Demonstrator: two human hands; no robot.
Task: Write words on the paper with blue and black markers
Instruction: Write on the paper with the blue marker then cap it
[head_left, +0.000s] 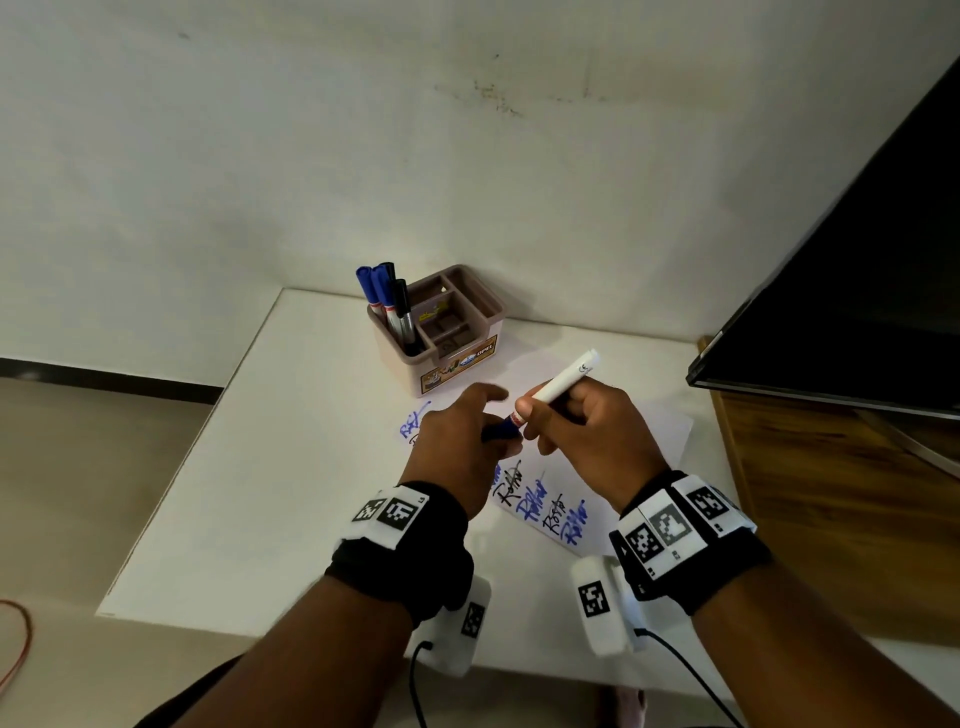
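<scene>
Head view: both forearms reach forward over the white table, hands raised close together above the paper. The right hand grips the white barrel of a blue marker, tilted up and away. The left hand pinches its blue cap. Blue and black words show on the paper. An organizer behind holds more markers.

Looks like an office/study rm: white counter vs plain wall, marker organizer just beyond grips, dark monitor on wood desk right of them.
</scene>
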